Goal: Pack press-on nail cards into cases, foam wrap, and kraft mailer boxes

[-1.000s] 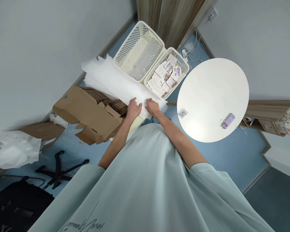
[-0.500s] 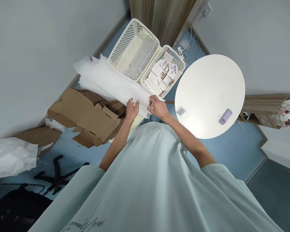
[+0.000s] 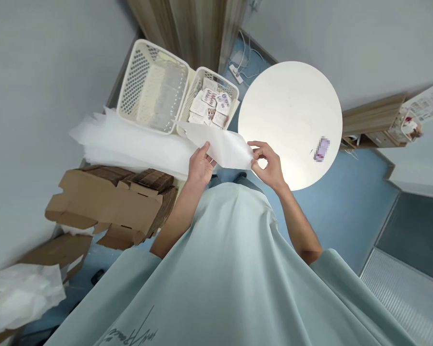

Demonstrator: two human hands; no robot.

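A thin white sheet [image 3: 229, 148] is raised in front of my body, over the gap between the stack and the round table. My right hand [image 3: 270, 166] pinches its right edge between thumb and fingers. My left hand [image 3: 201, 166] holds its lower left side, thumb on top and fingers beneath. To the left lies a stack of similar white sheets [image 3: 130, 146]. Just beyond the raised sheet stands a white basket of small printed cards [image 3: 198, 106], some with coloured oval pieces on them; the sheet hides part of its near side.
A larger white basket [image 3: 128, 91] holds clear plastic pieces [image 3: 168, 98]. Flattened brown cardboard boxes [image 3: 108, 204] are piled at left. A white round table [image 3: 288, 105] at right bears a blurred purple item [image 3: 322, 149]. A power strip [image 3: 235, 74] lies on the floor.
Both hands have lifted one white sheet from the stack and brought it right and nearer the round table. The view has turned; the small pack at the table's left edge is now hidden.
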